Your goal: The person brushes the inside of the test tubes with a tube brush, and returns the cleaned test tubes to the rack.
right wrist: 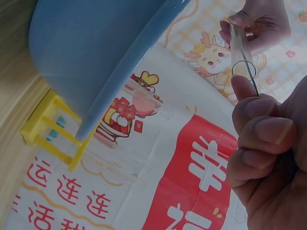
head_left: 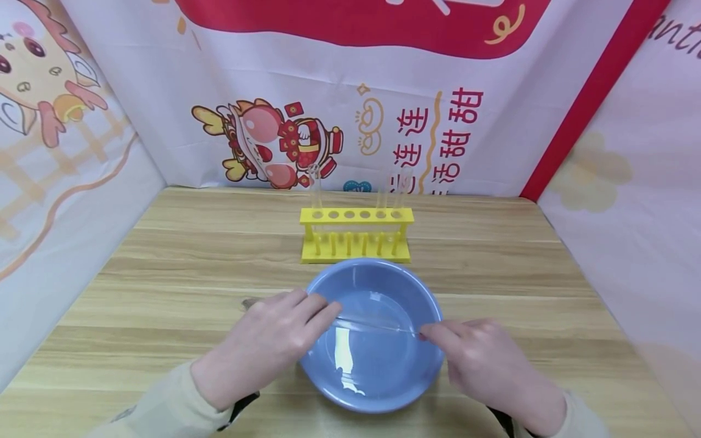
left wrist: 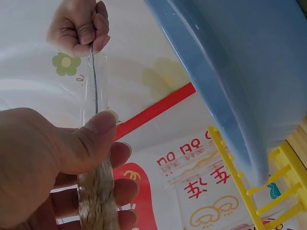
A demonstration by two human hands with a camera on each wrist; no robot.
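Test tube (left wrist: 97,191) hovers over blue basin (head_left: 389,368), yellow rack (head_left: 357,219) just beyond.

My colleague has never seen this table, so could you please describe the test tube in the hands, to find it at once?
On the wood-grain table sits a round blue basin. Over it, the left hand grips a clear test tube sideways, while the right hand pinches a wire entering its mouth. Unlike the tubes standing in the yellow rack behind, this one contains bristles.

White cloth walls (head_left: 350,73), printed with cartoons (head_left: 263,125), a red stripe (head_left: 592,100) and Chinese characters (head_left: 412,121), flank and back the wood-grain surface (head_left: 191,267).
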